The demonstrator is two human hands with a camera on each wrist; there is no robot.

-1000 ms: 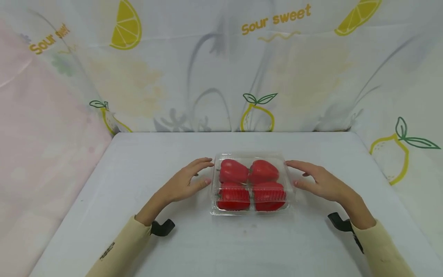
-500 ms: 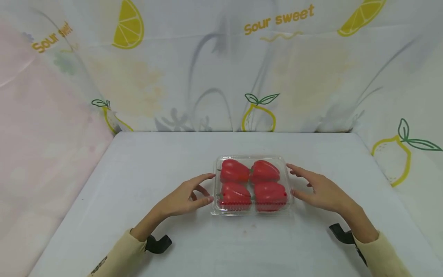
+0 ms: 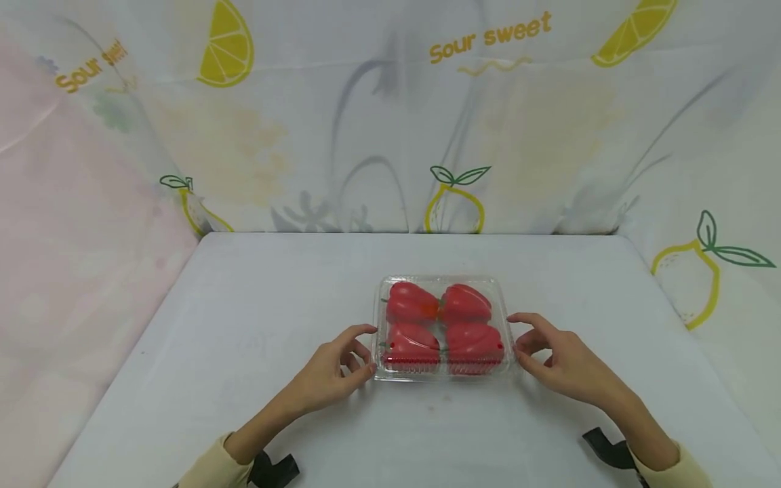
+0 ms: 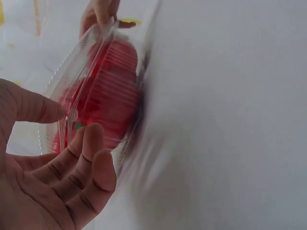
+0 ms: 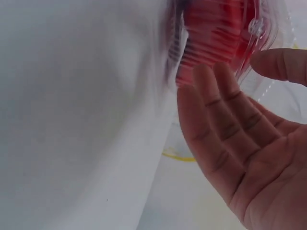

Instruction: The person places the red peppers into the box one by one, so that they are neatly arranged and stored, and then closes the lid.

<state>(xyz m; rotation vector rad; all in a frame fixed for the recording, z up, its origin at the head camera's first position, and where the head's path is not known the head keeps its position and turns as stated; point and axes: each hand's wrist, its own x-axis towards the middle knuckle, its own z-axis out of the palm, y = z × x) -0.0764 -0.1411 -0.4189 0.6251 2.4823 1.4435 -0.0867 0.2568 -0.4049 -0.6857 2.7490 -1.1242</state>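
Note:
A clear plastic clamshell box [image 3: 439, 278] lies on the white table, its lid down over several red bell peppers [image 3: 476, 342]. At the box's left side is my left hand [image 3: 332, 373], index fingertip and thumb right at the rim. In the left wrist view the thumb of that left hand [image 4: 53, 187] meets the lid's edge, with the other fingers loosely bent beside the wall. My right hand [image 3: 564, 362] mirrors it on the right side. The right wrist view shows the right hand [image 5: 249, 139] with thumb by the rim and relaxed fingers overlapping the ribbed wall.
The white tabletop [image 3: 274, 285] surrounds the box. Behind it hangs a pale cloth backdrop [image 3: 366, 122] with lemon prints, and cloth also walls both sides. Black straps [image 3: 274, 469] show at the wrists near the front edge.
The lid's front part has lowered and now lies flatter over the peppers. Both hands have moved toward the front along the box's sides, and the fingers have bent a little more.

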